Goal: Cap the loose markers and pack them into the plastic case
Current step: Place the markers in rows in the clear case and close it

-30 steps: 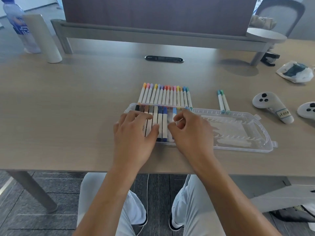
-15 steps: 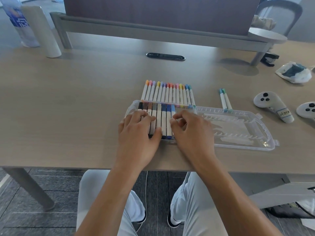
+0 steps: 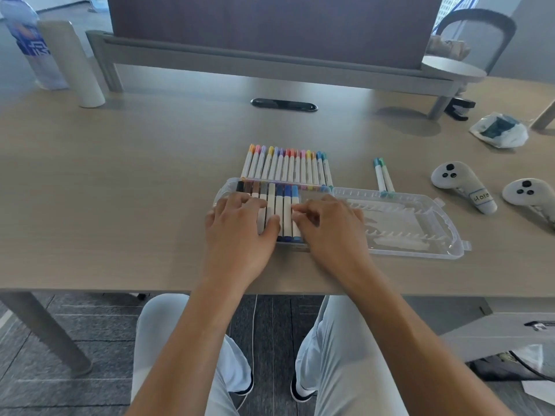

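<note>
On cased markers (image 3: 279,210): both hands (image 3: 240,226) rest, fingers loosely bent.

You sit at a pale wood-grain desk (image 3: 120,190). Near its front edge lies the clear plastic case (image 3: 399,223), opened flat, lid part to the right. Just beyond its left half a row of capped markers (image 3: 286,168) lies on the desk, touching the case's far edge. Two teal markers (image 3: 383,177) lie beside each other further right. Two white controllers (image 3: 462,184) rest at the right. Far right sits a crumpled bag (image 3: 500,130); far left, a white cylinder (image 3: 72,64) and a bottle (image 3: 30,46). A dark oval grommet (image 3: 283,104) sits far centre.
</note>
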Tool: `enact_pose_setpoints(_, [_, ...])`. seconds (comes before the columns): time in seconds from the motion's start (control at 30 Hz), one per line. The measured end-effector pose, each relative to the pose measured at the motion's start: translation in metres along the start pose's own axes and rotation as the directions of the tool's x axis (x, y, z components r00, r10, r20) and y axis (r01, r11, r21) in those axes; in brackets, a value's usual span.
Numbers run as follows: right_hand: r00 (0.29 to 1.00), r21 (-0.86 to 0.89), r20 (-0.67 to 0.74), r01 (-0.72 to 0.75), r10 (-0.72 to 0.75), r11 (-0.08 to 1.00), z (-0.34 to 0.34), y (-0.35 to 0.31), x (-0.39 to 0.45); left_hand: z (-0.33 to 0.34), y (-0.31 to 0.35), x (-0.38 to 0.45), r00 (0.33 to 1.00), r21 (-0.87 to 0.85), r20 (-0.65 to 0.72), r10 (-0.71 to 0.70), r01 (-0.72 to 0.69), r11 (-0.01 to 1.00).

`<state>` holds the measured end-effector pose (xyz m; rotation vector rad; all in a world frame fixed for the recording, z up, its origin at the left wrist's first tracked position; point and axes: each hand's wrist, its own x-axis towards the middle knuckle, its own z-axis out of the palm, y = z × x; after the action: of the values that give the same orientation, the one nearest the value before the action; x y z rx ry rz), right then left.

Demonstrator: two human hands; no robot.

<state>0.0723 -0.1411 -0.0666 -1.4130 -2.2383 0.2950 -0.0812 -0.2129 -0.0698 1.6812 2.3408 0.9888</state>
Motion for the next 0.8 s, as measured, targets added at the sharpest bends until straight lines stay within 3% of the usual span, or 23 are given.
enact_pose_setpoints(0.1, [0.994,0.094,0.111,-0.002,-0.008,0.996,-0.013,0.003,0.003,-0.002,0.011,0.003,1.0,0.008,0.002,-0.015,0.015,1.0])
enact_pose_setpoints(0.2, [0.999,0.25,0.011,-0.053,0.052,0.967,-0.032,0.02,0.006,-0.002,0.027,0.008,1.0,-0.009,-0.021,0.008,-0.009,1.0])
enact_pose_setpoints(0.33, [0.976,0.298,-0.063,-0.182,0.21,0.937,-0.061,0.064,0.011,0.009,0.059,0.02,0.999,-0.059,-0.005,0.052,-0.052,0.997])
enact_pose_setpoints(0.5, [0.942,0.246,-0.079,-0.297,0.325,0.922,-0.079,0.112,0.022,0.03,0.095,0.04,0.992,-0.081,0.047,0.115,-0.111,0.991])
enact_pose_setpoints(0.67, [0.952,0.164,-0.072,-0.283,0.298,0.945,-0.084,0.13,0.042,0.049,0.116,0.061,0.988,-0.013,0.095,0.121,-0.121,0.993])
enact_pose_setpoints(0.8, [0.965,0.001,-0.007,-0.263,0.263,0.965,-0.085,0.134,0.065,0.06,0.109,0.085,0.99,0.124,0.116,0.08,-0.095,0.988])
